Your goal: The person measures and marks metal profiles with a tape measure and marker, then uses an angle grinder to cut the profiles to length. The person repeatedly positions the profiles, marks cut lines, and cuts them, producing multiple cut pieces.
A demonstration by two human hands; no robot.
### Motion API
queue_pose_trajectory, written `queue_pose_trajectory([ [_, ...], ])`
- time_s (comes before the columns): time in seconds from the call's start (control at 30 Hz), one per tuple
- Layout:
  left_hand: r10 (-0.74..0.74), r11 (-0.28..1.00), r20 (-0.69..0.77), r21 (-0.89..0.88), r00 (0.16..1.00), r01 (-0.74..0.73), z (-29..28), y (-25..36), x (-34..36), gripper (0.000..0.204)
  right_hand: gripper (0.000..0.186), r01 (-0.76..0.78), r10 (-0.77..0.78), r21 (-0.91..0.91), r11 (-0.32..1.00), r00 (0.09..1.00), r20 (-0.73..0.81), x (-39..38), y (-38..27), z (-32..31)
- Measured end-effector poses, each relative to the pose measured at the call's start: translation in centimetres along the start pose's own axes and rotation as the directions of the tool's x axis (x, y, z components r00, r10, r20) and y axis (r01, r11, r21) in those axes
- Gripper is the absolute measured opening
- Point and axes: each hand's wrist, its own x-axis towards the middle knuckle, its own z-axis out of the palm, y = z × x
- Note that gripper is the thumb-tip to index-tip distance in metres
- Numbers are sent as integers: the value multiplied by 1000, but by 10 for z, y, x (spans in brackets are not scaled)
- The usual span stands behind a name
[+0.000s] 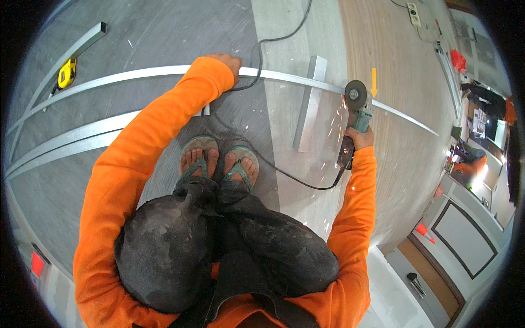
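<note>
My right hand (pixel 361 138) is wrapped around the body of an angle grinder (pixel 359 117) with a dark round disc. The disc meets a long, thin silver metal bar (pixel 295 80), and sparks fly back toward my right forearm. Farther left, my left hand (pixel 227 61) is closed over the same bar, its fingers partly hidden by the orange sleeve. A short, wide metal tube (pixel 310 104) lies crosswise under the bar, between my hands. The grinder's black cord (pixel 290 177) runs across the floor past my feet and up under my left hand.
A yellow tape measure (pixel 66 74) lies at the left, near another metal tube (pixel 87 42). More metal lengths (pixel 71 143) lie left of my sandalled feet. At the far right are a power strip (pixel 413 15), a white panelled door (pixel 464 238) and a person in orange (pixel 473 167).
</note>
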Motion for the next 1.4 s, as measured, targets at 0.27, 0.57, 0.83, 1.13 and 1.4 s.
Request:
queue_pose_trajectory([
  [0.27, 145, 989, 73, -30, 987, -144, -9, -9, 1, 38, 54, 30, -28, 21, 999, 997, -77, -6, -16, -16],
  [0.57, 64, 996, -203, -51, 977, -76, 26, -11, -11, 38, 49, 28, -27, 16, 999, 998, -57, -13, -26, -14],
  [0.83, 132, 991, -312, 40, 941, -126, 48, -11, -12, 33, 50, -4, 4, -1, 1000, 1000, -26, -6, -15, -5],
  [1.13, 86, 996, -141, 4, 986, -86, 33, -7, -10, 32, 51, -34, 33, -59, 998, 999, -5, 3, -19, 5],
  [1.4, 69, 998, -123, 3, 990, -69, 36, -7, -5, 34, 50, -18, 19, -111, 994, 1000, 9, 21, 2, 1],
])
